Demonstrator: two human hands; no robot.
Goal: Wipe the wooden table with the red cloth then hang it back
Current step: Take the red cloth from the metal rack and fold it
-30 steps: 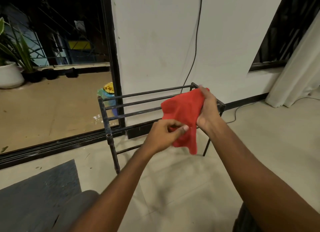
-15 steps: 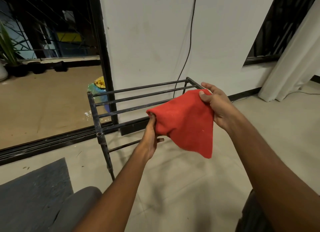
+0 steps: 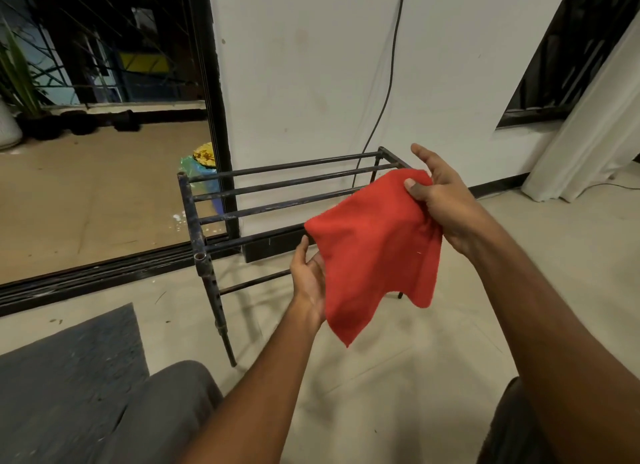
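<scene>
The red cloth [image 3: 375, 252], plain and softly creased, hangs spread in front of the black metal rack [image 3: 277, 200]. The right hand [image 3: 446, 200] pinches its top corner; the left hand [image 3: 310, 276] grips its left edge, fingers hidden behind.

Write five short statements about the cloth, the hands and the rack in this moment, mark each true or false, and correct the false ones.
1. The right hand pinches the red cloth at its upper corner. True.
2. The cloth is draped over the metal rack. False: it is held in the air in front of the rack.
3. The left hand is at the cloth's left edge. True.
4. The rack's top bars are bare. True.
5. A cable runs down the wall behind the rack. True.
6. The cloth is blue. False: it is red.
</scene>
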